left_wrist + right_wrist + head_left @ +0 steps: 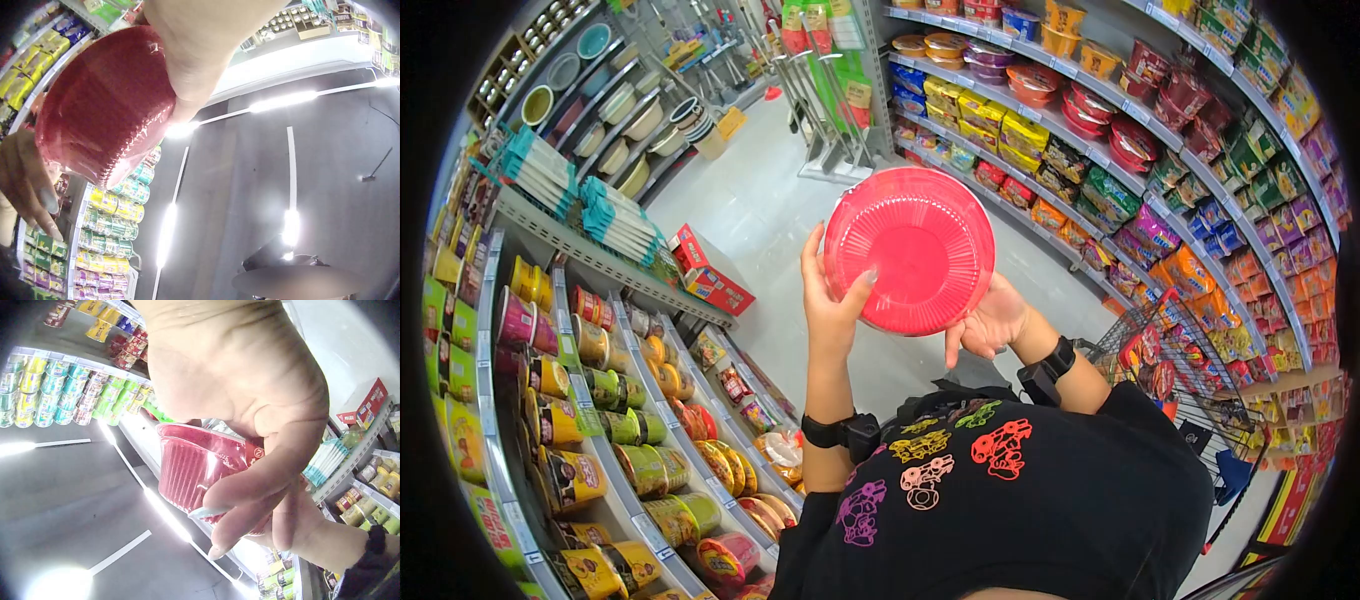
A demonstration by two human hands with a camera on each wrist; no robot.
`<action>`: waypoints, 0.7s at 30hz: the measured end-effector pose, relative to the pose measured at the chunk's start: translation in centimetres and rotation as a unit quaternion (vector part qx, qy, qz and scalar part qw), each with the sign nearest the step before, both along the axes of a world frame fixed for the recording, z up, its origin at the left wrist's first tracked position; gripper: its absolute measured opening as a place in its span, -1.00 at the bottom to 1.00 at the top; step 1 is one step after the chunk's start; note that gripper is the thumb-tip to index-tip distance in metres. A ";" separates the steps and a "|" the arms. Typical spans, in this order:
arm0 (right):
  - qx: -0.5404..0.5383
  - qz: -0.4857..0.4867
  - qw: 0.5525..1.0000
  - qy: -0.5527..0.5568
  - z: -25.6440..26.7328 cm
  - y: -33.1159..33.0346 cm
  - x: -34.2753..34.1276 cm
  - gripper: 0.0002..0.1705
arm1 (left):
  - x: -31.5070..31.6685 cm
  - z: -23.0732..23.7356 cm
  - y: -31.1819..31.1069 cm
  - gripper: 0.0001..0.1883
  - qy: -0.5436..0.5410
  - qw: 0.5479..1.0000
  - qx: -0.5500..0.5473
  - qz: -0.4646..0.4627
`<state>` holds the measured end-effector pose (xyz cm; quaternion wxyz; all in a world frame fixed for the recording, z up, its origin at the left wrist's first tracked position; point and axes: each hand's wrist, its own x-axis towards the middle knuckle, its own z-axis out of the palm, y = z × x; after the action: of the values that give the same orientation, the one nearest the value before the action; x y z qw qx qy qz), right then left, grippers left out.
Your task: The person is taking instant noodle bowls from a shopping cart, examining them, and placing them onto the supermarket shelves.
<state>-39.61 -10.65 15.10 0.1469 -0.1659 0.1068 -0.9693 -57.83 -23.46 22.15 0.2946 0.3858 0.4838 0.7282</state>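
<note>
A red noodle bowl (910, 250) in clear plastic wrap is held up in front of the chest, its ribbed base turned toward the head view. My left hand (832, 295) grips its left side, the thumb lying across the base and the other fingers largely hidden behind. At the lower right rim is my right hand (990, 318), palm showing and fingers loosely extended beneath the bowl. Those fingers (250, 494) overlap the bowl's ribbed side (187, 472) in the right wrist view. The left wrist view shows the bowl (106, 100) between both hands.
Shelves of noodle cups (640, 465) rise close on the left. Packets and bowls fill the long shelf (1040, 125) on the right. A wire shopping cart (1200, 370) stands by the right elbow. A red box (715, 280) sits at the left shelf's end, beside the pale floor (750, 200).
</note>
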 end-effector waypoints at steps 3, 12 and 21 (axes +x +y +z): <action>-0.005 0.001 1.000 -0.009 0.5 0.0 0.2 -0.01 | 0.2 0.1 0.0 -0.21 0.005 1.000 0.004 0.001; 0.048 -0.073 0.994 -0.067 0.5 -0.3 0.8 -0.11 | 0.8 0.8 -0.3 -0.18 0.062 0.997 0.040 0.032; 0.440 -0.327 0.786 -0.287 1.8 -0.6 1.8 -0.38 | -0.1 -1.4 0.0 -0.24 -0.050 0.998 0.025 0.031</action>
<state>-37.76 -11.22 16.92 -0.0975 0.2477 0.5225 -0.8100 -57.97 -23.43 20.77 0.2862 0.3408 0.4615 0.7675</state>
